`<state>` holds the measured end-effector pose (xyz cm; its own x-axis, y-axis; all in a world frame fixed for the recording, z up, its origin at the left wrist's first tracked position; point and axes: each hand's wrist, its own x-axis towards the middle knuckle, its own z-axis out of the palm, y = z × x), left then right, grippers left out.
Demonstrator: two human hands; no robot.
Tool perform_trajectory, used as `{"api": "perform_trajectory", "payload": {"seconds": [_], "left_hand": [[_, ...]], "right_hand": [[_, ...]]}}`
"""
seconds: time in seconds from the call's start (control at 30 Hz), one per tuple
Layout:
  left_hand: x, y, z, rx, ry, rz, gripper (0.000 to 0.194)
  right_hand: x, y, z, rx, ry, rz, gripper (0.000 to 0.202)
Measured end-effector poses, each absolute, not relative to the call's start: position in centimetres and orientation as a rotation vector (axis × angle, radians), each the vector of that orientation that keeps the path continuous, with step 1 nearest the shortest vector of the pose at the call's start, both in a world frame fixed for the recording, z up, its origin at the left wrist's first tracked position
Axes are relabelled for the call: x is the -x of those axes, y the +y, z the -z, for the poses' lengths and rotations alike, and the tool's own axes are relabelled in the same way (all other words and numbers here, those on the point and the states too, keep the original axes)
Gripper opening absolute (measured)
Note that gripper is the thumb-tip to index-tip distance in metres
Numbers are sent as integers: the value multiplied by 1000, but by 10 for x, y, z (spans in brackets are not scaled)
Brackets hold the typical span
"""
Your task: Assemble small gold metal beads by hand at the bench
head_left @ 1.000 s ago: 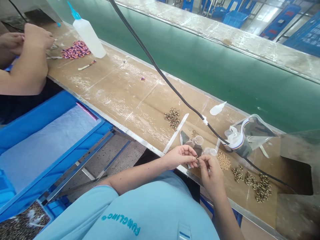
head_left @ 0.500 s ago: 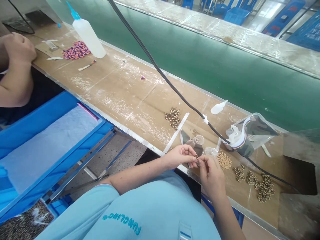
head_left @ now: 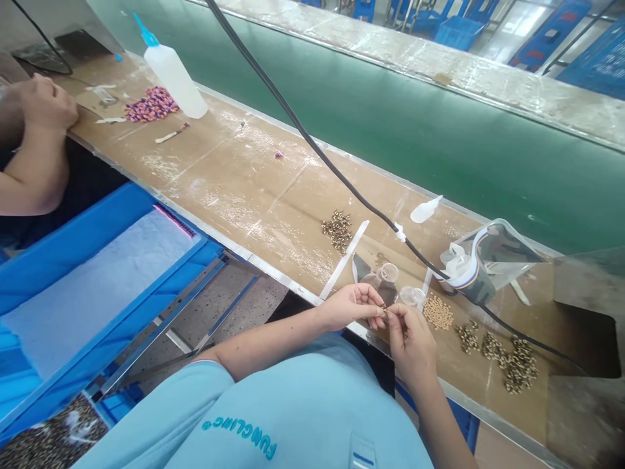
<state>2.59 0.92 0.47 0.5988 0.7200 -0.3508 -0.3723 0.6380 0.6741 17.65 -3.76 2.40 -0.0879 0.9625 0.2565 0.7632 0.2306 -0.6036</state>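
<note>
My left hand (head_left: 350, 306) and my right hand (head_left: 414, 342) meet fingertip to fingertip over the near edge of the bench. Pinched between both is a tiny brass-coloured piece (head_left: 384, 311), mostly hidden by the fingers. Just beyond them stand a small clear cup (head_left: 388, 273) and a second clear cup (head_left: 413, 297). To the right of my hands lies a pile of tan beads (head_left: 438, 312). Further right are heaps of small brass-and-dark pieces (head_left: 520, 366). A similar pile (head_left: 336, 230) lies to the left, past a white tape strip (head_left: 344, 260).
A black cable (head_left: 312, 140) hangs diagonally across the bench. Behind it are a small white bottle (head_left: 426, 210) and a clear pouch (head_left: 505, 244). A large squeeze bottle (head_left: 176, 78) stands by pink-purple pieces (head_left: 152, 104). Another person's arm (head_left: 41, 146) rests at left, near a blue bin (head_left: 112, 208).
My hands stay together on the small piece with hardly any movement. The other person's arm and the left side of the scene sit slightly lower and further right in view.
</note>
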Motion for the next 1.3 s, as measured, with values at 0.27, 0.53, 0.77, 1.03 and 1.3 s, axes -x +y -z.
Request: {"api": "perform_trajectory", "payload": {"seconds": [0.27,0.53,0.77,1.03,1.3], "left_hand": [[-26,6,-5,-626,654,-709,45],[-28,5,-4,-645,682,-699,45],[-28,5,-5,-642,673,-694,45],[-29,2,-4,-649,690,-723,43],[-30,-5,0,-716,691,-810,38]], "right_hand": [[-181,-42,-23,1587,-1841,-384,17],[-183,-46,-19,1544,-1914,-216,13],[-179,-43,-21,1492,-1990,-132,15],[-184,-46,-17,1534,-1908,-233,12],[-178,-50,-17,1547,-1864,-163,12]]}}
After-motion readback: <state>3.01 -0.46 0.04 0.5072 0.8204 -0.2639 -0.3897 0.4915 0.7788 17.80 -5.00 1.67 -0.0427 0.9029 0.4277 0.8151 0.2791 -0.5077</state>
